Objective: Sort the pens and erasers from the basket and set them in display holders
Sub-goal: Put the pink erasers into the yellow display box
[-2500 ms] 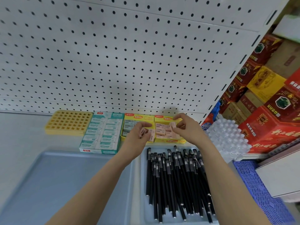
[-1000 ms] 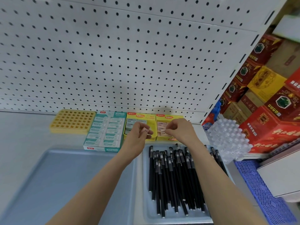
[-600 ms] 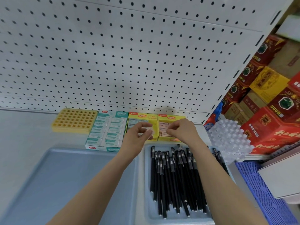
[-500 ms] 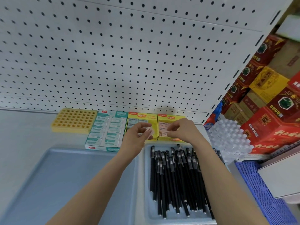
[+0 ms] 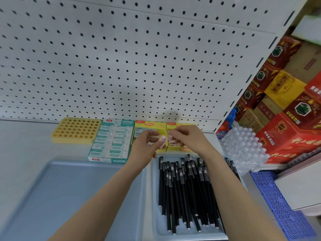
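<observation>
Pegboard [image 5: 139, 66] backs a shop shelf where a person's left hand [image 5: 145, 148] clamps its fingers on spare erasers [image 5: 162, 141] while the right hand [image 5: 189, 138] pinches one eraser [image 5: 171, 136] over the yellow display box [image 5: 173, 125]. Seating it flat and label-up looks wise, as the box walls crowd the slot and the pens [image 5: 182, 188] lie close below.

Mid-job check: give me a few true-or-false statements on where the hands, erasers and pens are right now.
1. The left hand holds a pink eraser. True.
2. The black pens stand in the yellow grid holder. False: they lie in the grey tray; the holder's holes look empty.
3. The right hand is at the right yellow box. True.
4. The teal eraser box is the rightmost box. False: it sits beside the holder, left of that yellow box.
</observation>
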`<control>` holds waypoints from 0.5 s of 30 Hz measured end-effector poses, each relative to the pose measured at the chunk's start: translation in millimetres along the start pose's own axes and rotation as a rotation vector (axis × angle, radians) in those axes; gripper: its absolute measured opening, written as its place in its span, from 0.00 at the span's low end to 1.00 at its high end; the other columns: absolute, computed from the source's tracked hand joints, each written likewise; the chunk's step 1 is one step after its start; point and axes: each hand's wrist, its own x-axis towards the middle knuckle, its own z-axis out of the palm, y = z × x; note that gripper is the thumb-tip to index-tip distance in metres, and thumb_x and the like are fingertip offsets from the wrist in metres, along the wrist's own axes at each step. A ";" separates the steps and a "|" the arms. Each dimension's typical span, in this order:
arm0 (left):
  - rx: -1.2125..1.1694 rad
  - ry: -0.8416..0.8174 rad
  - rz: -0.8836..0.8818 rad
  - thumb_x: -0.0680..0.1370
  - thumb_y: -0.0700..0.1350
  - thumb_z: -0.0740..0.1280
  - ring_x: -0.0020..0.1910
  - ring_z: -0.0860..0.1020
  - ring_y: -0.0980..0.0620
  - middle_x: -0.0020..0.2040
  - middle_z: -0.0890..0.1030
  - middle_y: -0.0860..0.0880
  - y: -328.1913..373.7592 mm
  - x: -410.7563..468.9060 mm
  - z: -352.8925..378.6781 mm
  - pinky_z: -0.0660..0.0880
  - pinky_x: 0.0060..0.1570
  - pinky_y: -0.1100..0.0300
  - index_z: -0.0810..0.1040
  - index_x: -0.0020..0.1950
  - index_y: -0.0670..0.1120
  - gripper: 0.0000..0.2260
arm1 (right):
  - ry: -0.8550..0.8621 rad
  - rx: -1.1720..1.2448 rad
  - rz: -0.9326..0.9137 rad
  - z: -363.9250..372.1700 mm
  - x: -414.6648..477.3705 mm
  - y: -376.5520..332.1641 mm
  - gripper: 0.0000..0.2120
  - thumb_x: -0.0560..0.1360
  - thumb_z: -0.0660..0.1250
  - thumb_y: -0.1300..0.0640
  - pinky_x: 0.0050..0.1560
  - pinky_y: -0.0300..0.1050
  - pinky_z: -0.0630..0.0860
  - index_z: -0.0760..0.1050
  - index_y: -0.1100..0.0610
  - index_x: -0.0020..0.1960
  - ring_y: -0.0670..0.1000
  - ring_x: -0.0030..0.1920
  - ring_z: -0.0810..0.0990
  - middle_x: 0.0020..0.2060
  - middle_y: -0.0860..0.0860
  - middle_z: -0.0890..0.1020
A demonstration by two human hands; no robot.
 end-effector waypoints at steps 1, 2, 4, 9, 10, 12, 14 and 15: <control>0.010 -0.006 0.005 0.77 0.42 0.71 0.35 0.80 0.52 0.47 0.84 0.50 1.3 1.2 2.2 0.75 0.30 0.61 0.76 0.56 0.48 0.10 | -0.079 0.087 0.024 -0.6 -3.6 -3.2 0.08 0.75 0.71 0.52 0.40 0.39 0.78 0.83 0.56 0.49 0.45 0.40 0.83 0.40 0.51 0.86; 0.024 -0.013 0.006 0.77 0.43 0.70 0.34 0.80 0.50 0.46 0.84 0.50 2.8 2.7 4.7 0.75 0.31 0.60 0.76 0.55 0.49 0.08 | -0.125 0.119 0.034 -1.6 -5.9 -3.5 0.09 0.75 0.72 0.53 0.39 0.38 0.78 0.83 0.57 0.51 0.45 0.40 0.83 0.41 0.52 0.86; 0.015 -0.025 0.006 0.80 0.42 0.66 0.36 0.82 0.49 0.46 0.83 0.49 7.9 5.1 9.9 0.75 0.31 0.61 0.76 0.55 0.50 0.06 | -0.117 0.223 0.060 -6.0 -7.7 -0.7 0.08 0.76 0.72 0.56 0.38 0.38 0.77 0.82 0.59 0.52 0.46 0.41 0.84 0.42 0.54 0.86; 0.059 -0.030 -0.012 0.82 0.38 0.55 0.40 0.78 0.57 0.49 0.79 0.50 13.7 10.0 14.0 0.71 0.38 0.63 0.73 0.58 0.49 0.11 | -0.054 0.523 0.190 -26.1 -9.3 12.1 0.11 0.76 0.71 0.58 0.39 0.40 0.80 0.79 0.65 0.54 0.54 0.45 0.84 0.48 0.60 0.85; 0.081 -0.055 -0.011 0.80 0.35 0.55 0.43 0.77 0.56 0.51 0.77 0.50 13.8 10.7 14.1 0.72 0.41 0.62 0.72 0.59 0.49 0.13 | -0.050 0.546 0.190 -28.9 -8.8 15.3 0.12 0.76 0.71 0.58 0.40 0.41 0.80 0.78 0.65 0.55 0.55 0.46 0.85 0.49 0.60 0.85; 0.125 -0.122 0.002 0.77 0.31 0.55 0.51 0.75 0.55 0.54 0.75 0.51 14.2 10.7 14.8 0.72 0.46 0.60 0.71 0.59 0.50 0.18 | -0.021 0.602 0.182 -33.6 -7.0 20.1 0.09 0.77 0.70 0.59 0.42 0.42 0.81 0.78 0.63 0.54 0.55 0.46 0.85 0.49 0.60 0.84; 0.172 -0.175 0.040 0.74 0.28 0.54 0.57 0.74 0.55 0.57 0.74 0.51 13.4 9.4 15.9 0.73 0.50 0.63 0.71 0.59 0.50 0.22 | 0.025 0.608 0.172 -38.1 -4.7 24.0 0.05 0.78 0.69 0.58 0.43 0.42 0.81 0.77 0.59 0.52 0.55 0.46 0.84 0.47 0.58 0.83; 0.194 -0.191 0.062 0.74 0.26 0.54 0.58 0.74 0.56 0.58 0.73 0.51 13.6 8.1 16.6 0.72 0.51 0.67 0.70 0.60 0.50 0.23 | 0.049 0.555 0.160 -40.7 -3.4 26.6 0.05 0.78 0.68 0.58 0.42 0.42 0.81 0.77 0.57 0.52 0.55 0.45 0.84 0.46 0.57 0.83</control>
